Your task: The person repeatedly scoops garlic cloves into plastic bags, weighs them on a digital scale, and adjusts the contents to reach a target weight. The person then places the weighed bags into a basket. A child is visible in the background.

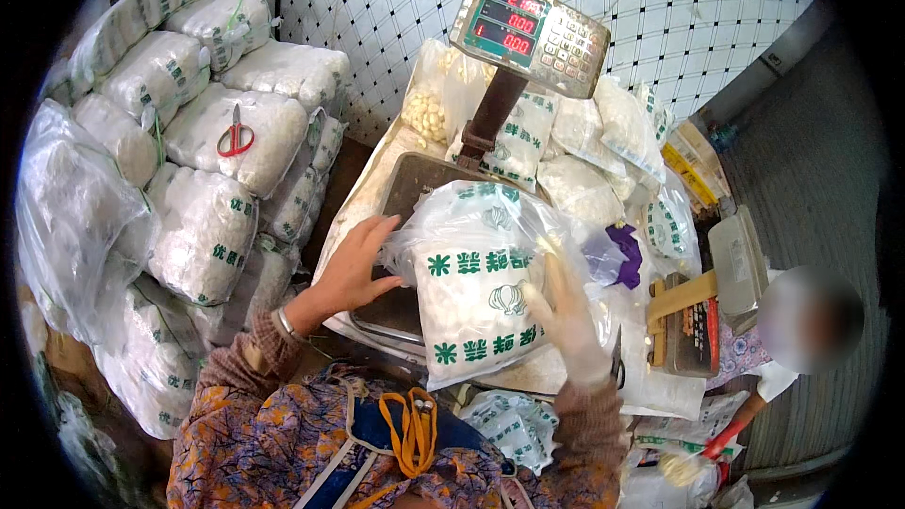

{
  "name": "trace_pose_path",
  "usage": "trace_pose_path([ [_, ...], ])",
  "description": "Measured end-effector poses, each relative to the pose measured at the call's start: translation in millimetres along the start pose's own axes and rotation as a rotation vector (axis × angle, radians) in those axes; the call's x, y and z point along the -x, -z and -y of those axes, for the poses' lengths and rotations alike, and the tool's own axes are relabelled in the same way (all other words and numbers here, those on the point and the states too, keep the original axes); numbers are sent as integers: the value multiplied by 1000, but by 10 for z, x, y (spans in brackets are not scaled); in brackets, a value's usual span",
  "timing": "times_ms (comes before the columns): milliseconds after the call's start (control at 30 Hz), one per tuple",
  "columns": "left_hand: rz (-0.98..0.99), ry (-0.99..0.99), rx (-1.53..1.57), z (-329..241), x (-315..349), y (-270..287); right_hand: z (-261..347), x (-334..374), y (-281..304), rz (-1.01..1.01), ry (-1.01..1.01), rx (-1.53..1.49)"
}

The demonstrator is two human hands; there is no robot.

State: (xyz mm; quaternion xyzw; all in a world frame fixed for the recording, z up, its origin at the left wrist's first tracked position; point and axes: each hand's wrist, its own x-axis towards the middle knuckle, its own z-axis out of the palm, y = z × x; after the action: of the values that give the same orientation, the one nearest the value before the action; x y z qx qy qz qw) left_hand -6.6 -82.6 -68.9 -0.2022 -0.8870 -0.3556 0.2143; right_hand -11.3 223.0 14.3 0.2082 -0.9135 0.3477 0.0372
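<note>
A plump clear plastic bag [481, 316] with green print and a garlic-bulb picture sits on the platform of a weighing scale [401, 198]. White contents show through it. My left hand [353, 269], bare and with a bracelet at the wrist, is at the bag's left edge, its fingers and thumb apart. On the bag's right side lies my right hand [570, 311], in a pale glove and slightly blurred, with fingers stretched out and thumb apart. Behind the bag, a post carries the scale's lit red display [514, 24] and keypad. The bag hides most of the platform.
Stacked filled bags [203, 236] stand at left, with red-handled scissors [235, 135] on top. More bags [575, 141] and peeled garlic cloves [424, 111] lie behind the scale. A purple cloth [622, 254] and a second scale [691, 325] are at right, beside another person [778, 377].
</note>
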Motion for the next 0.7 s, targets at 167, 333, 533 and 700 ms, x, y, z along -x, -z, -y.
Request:
trace_pose_path([
  [167,-5,228,320,31,217,-299,-299,385,60,-375,-98,-160],
  [333,191,293,227,-226,437,-192,-343,399,54,-384,-240,38],
  [533,249,568,705,-567,834,175,77,407,46,-309,67,110],
  [700,628,443,742,-563,647,-295,-319,147,-106,-197,64,160],
])
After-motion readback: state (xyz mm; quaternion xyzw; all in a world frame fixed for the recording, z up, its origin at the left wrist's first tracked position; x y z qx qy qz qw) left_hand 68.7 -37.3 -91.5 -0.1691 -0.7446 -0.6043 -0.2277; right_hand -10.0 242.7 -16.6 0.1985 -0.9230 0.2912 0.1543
